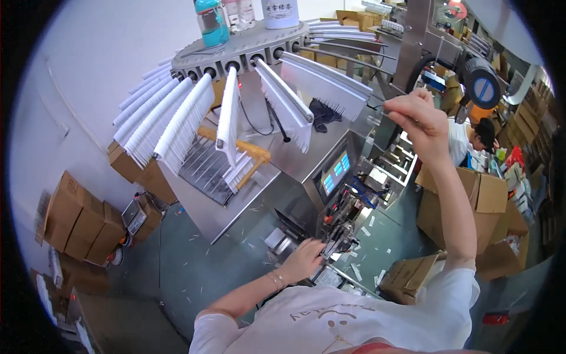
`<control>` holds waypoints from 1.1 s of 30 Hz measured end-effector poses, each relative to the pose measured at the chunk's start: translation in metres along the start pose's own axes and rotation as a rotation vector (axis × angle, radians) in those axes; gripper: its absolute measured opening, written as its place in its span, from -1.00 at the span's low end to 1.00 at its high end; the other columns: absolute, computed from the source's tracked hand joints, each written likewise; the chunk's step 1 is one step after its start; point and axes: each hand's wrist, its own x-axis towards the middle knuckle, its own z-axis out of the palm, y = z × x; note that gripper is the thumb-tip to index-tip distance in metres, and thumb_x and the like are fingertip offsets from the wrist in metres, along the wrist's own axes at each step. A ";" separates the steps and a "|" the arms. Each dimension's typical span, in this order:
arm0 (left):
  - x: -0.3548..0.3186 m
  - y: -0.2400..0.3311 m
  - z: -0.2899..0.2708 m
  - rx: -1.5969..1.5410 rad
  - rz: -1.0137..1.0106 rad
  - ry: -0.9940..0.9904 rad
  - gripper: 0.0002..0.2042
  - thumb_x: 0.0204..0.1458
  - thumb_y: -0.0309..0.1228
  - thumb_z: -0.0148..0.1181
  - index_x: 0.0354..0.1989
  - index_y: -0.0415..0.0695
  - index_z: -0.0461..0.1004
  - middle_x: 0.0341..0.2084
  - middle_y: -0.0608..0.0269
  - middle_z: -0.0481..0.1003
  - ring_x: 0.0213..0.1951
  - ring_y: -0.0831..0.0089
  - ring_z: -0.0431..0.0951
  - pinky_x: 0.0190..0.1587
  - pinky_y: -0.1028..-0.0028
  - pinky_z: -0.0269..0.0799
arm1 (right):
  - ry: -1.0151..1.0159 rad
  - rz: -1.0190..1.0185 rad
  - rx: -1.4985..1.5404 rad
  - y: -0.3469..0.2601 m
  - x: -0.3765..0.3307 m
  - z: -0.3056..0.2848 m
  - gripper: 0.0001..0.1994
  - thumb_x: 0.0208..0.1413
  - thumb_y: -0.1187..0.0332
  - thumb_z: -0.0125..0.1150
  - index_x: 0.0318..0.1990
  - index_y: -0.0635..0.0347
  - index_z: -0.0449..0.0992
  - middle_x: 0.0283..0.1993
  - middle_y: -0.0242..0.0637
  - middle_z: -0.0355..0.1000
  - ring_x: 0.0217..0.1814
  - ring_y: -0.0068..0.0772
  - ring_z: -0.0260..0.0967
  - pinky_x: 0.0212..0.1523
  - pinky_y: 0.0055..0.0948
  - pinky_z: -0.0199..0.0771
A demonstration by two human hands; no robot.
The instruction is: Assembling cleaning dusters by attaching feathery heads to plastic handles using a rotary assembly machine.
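Observation:
My right hand (421, 121) is raised at the right, thumb and fingers pinched together by the outer end of a metal rod. Whatever sits in the pinch is too small to make out. Thin white strips (327, 85) hang in a row from the nearest loaded rail, left of that hand. My left hand (303, 259) is low in the middle, fingers stretched out against a small machine (342, 227) with wires and metal parts. Its fingertips are partly hidden there. A lit touch screen (337, 171) stands just above the machine.
A round grey rack (197, 53) carries more loaded rails, with bottles (212, 26) on top. Below it, a wooden-handled frame (253, 150) rests on a metal table (215, 221). Cardboard boxes (76, 221) stand left and right. Another person (471, 138) bends at the right.

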 end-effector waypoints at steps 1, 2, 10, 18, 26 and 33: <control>-0.027 -0.020 0.014 -0.289 -0.381 -0.018 -0.57 0.06 -0.42 0.09 0.10 -0.25 0.21 0.03 -0.10 0.35 0.07 -0.04 0.35 0.13 0.15 0.25 | -0.001 -0.003 0.014 0.000 0.001 0.004 -0.84 -0.04 0.54 0.25 -0.25 0.19 0.56 -0.28 -0.35 0.53 -0.27 -0.48 0.39 0.01 -0.38 0.13; -0.056 -0.040 0.029 -0.583 -0.760 -0.030 -0.60 0.09 -0.40 0.05 0.10 -0.26 0.23 0.00 -0.12 0.38 0.02 -0.08 0.39 0.08 0.14 0.29 | -0.003 0.012 0.043 0.000 0.001 0.006 -0.84 -0.02 0.56 0.23 -0.25 0.20 0.56 -0.29 -0.36 0.53 -0.26 -0.49 0.38 0.01 -0.38 0.12; -0.359 -0.199 0.077 0.343 -0.966 -0.951 -0.65 0.10 -0.22 -0.11 -0.12 -0.13 0.52 -0.04 -0.05 0.45 -0.01 0.06 0.48 0.03 0.15 0.36 | -0.043 0.060 0.178 -0.002 0.005 0.009 -0.82 0.02 0.67 0.13 -0.21 0.30 0.52 -0.29 -0.27 0.44 -0.27 -0.43 0.37 -0.22 -0.58 0.30; -0.252 -0.126 0.050 -0.130 -1.050 -0.351 -0.71 0.06 -0.23 0.00 -0.20 -0.16 0.52 -0.22 -0.01 0.54 -0.13 0.06 0.53 -0.08 0.23 0.43 | -0.075 0.175 0.219 -0.003 0.003 0.008 -0.81 -0.03 0.63 0.22 -0.20 0.33 0.51 -0.29 -0.28 0.45 -0.28 -0.49 0.40 -0.27 -0.58 0.35; -0.080 -0.065 0.035 -0.149 -0.634 -0.181 -0.73 0.10 -0.26 0.04 -0.27 -0.23 0.51 -0.33 -0.05 0.50 -0.25 0.03 0.51 -0.21 0.20 0.40 | -0.112 0.136 0.232 -0.001 -0.013 -0.006 -0.78 -0.09 0.53 0.33 -0.24 0.31 0.50 -0.38 -0.24 0.48 -0.34 -0.40 0.42 -0.26 -0.49 0.36; 0.151 0.059 -0.086 -0.139 0.039 0.645 -0.81 -0.08 -0.40 0.33 -0.55 -0.18 0.44 -0.64 0.22 0.33 -0.60 0.38 0.36 -0.55 0.41 0.27 | 0.018 0.314 0.508 -0.040 -0.079 -0.055 -0.77 0.01 0.28 0.30 -0.28 0.24 0.49 -0.35 -0.13 0.47 -0.33 -0.28 0.42 -0.27 -0.38 0.39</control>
